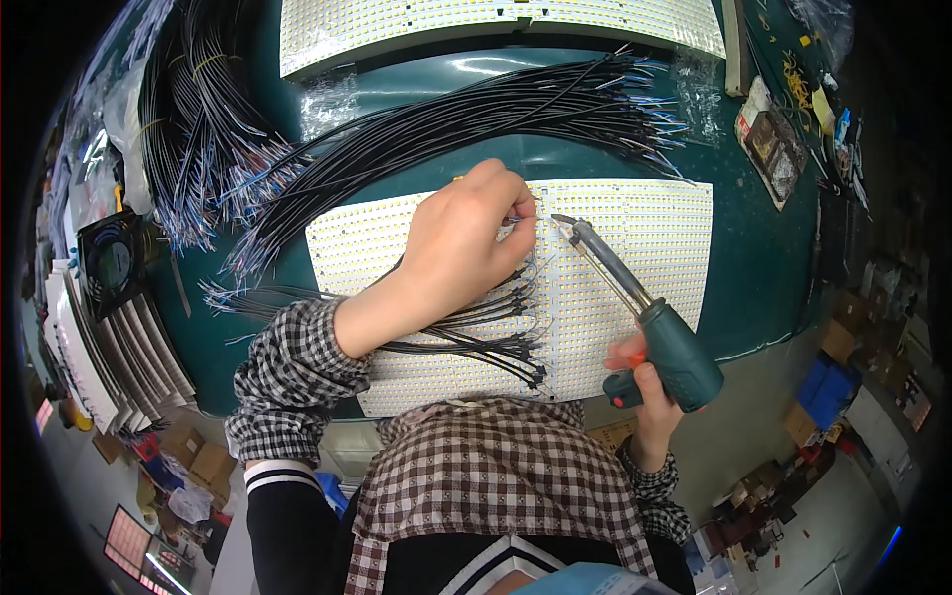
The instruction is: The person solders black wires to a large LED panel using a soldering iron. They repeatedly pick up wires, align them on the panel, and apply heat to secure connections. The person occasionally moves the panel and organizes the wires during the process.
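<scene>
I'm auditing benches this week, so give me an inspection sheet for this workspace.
Surface: green bench, partly covered.
Job's things: dotted white board, lying flat; soldering iron, tip over the board's middle strip.
Clutter: fan and panel stack at left; grimy packet at far right.
Hands: left hand over the board, grip unclear; right hand holds the iron.
Cables: black bundles beyond the board; leads across it.
Surroundings: boxes on both sides.

Iron (682, 359) over LED panel (645, 243)
Right hand (652, 405) grips the iron; left hand (466, 226) curls near its tip (563, 219).
</scene>
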Motion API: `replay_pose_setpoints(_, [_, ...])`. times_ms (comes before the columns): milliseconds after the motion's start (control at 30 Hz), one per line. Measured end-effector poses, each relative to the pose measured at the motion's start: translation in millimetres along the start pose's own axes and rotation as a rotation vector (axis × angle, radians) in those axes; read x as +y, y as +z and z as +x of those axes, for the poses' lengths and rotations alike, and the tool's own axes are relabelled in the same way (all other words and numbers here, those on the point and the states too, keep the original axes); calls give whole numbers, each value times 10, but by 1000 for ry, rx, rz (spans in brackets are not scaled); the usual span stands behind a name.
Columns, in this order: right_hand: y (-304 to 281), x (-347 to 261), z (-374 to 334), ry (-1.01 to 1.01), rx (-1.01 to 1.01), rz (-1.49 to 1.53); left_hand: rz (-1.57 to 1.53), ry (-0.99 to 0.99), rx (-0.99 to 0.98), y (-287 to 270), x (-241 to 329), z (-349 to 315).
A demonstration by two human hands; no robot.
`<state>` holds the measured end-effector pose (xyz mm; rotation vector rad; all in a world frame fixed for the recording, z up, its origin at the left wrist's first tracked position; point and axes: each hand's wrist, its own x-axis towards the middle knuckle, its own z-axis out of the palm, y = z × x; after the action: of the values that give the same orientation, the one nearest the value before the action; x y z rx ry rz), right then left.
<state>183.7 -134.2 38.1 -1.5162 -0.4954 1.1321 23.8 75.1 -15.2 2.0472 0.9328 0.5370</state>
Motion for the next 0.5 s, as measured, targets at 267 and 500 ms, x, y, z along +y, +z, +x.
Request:
replay_pose_setpoints(267, [-7,53,-11,-20,-6,-115,17,-1,-19,-18,6,9])
replay_pose_setpoints(500, [-20,54,-11,2,-14,-158,18,-4,-31,-31,19,17])
